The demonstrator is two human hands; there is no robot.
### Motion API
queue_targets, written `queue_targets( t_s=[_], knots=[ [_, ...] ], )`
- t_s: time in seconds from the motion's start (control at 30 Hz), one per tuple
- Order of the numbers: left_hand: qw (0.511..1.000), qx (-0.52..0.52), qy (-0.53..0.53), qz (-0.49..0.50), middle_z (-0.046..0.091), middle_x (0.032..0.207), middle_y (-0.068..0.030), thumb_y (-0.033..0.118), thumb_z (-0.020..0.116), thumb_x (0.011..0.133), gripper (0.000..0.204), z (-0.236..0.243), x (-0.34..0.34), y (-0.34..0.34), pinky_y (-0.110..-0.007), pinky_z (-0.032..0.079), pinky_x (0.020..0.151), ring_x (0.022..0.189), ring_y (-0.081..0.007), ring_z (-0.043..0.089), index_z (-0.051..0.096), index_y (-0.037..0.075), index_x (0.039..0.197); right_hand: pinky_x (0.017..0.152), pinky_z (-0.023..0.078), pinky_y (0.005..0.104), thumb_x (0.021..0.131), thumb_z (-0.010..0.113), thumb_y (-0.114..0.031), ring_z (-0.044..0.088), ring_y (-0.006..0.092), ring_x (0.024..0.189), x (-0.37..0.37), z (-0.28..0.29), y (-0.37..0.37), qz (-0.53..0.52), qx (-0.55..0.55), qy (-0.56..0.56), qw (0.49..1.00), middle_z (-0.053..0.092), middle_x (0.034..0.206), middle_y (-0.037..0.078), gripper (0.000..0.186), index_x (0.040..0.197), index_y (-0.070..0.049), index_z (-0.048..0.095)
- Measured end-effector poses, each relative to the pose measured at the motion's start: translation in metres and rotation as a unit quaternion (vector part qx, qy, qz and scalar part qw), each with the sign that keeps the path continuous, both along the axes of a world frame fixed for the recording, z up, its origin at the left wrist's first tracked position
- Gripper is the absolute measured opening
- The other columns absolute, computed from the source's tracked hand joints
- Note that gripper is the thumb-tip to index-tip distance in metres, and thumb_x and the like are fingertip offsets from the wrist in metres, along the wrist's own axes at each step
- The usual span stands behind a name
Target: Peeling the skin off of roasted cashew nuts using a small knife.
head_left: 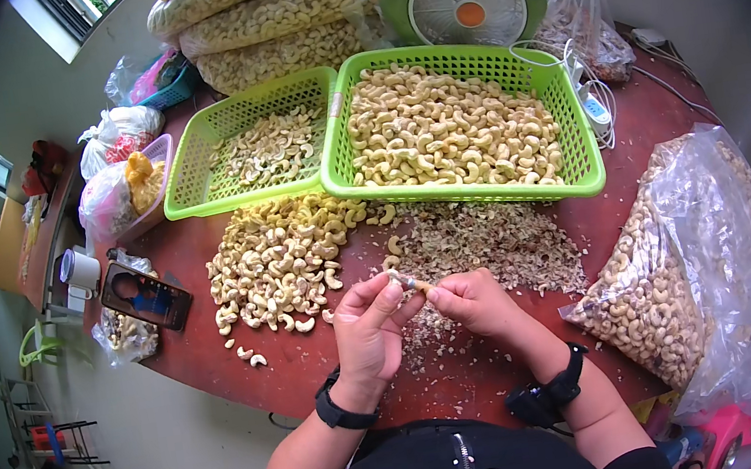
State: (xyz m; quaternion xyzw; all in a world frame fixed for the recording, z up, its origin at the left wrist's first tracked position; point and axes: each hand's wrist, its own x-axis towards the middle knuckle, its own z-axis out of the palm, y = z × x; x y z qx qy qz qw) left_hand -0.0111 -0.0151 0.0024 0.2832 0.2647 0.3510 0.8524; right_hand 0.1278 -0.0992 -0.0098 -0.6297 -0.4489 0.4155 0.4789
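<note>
My left hand (367, 327) pinches a cashew (392, 279) between thumb and fingers. My right hand (467, 303) grips a small tool (419, 285), seemingly a short blade with a tan handle, its tip against that cashew. Both hands are over the red table (192, 366), in front of a heap of whole cashews (270, 268) at left and a spread of peeled skins and flakes (492, 247) at right. Behind them sit a green basket full of cashews (590, 168) and a lighter basket (187, 194) holding broken pieces.
A large bag of cashews (644, 302) fills the right side. At left are a phone (144, 296), a mug (78, 271), small bags (126, 337) and a pink basket (157, 169). Stacked sacks (283, 55), a frog-shaped fan (463, 1) and power cords (602, 107) stand behind.
</note>
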Motion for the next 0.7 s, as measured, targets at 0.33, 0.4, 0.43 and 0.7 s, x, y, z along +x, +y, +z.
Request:
queue_targets(
  t_s=[0.33,0.4,0.43,0.7],
  knots=[
    [0.999,-0.029,0.006,-0.015,0.057,0.089,-0.0097,-0.002,0.053,0.079,0.013,0.0019,0.0046,0.0026,-0.036,0.053,0.073,0.085,-0.0193,0.058,0.053,0.003,0.091,0.043,0.035,0.0269,0.080,0.052,-0.031,0.043,0.0102,0.045,0.0013,-0.0040,0.0011,0.001,0.002,-0.017,1.000,0.048,0.050,0.006,0.035,0.064,-0.001,0.055],
    [1.000,-0.018,0.004,-0.019,0.057,0.088,-0.0095,-0.002,0.053,0.079,0.012,0.0003,0.0043,0.0018,-0.036,0.052,0.074,0.085,-0.0193,0.058,0.053,0.003,0.089,0.043,0.035,0.0269,0.080,0.052,-0.032,0.043,0.0101,0.045,0.0021,-0.0041,0.0004,0.001,0.001,-0.017,1.000,0.047,0.050,0.006,0.035,0.064,-0.001,0.055],
    [1.000,-0.014,-0.002,-0.020,0.057,0.088,-0.0092,-0.002,0.053,0.079,0.011,-0.0014,0.0036,0.0011,-0.036,0.052,0.074,0.085,-0.0193,0.058,0.052,0.003,0.089,0.043,0.035,0.0269,0.080,0.052,-0.032,0.043,0.0100,0.045,0.0020,-0.0040,0.0004,0.002,0.000,-0.016,1.000,0.047,0.050,0.006,0.035,0.064,-0.001,0.055],
    [0.999,-0.042,0.019,0.000,0.057,0.088,-0.0084,-0.001,0.054,0.078,0.012,-0.0012,0.0061,0.0010,-0.038,0.052,0.075,0.085,-0.0186,0.057,0.053,0.003,0.089,0.043,0.035,0.0271,0.080,0.053,-0.031,0.042,0.0103,0.045,0.0021,-0.0054,0.0005,-0.012,0.000,-0.016,1.000,0.047,0.050,0.006,0.034,0.064,-0.001,0.055]
  ],
)
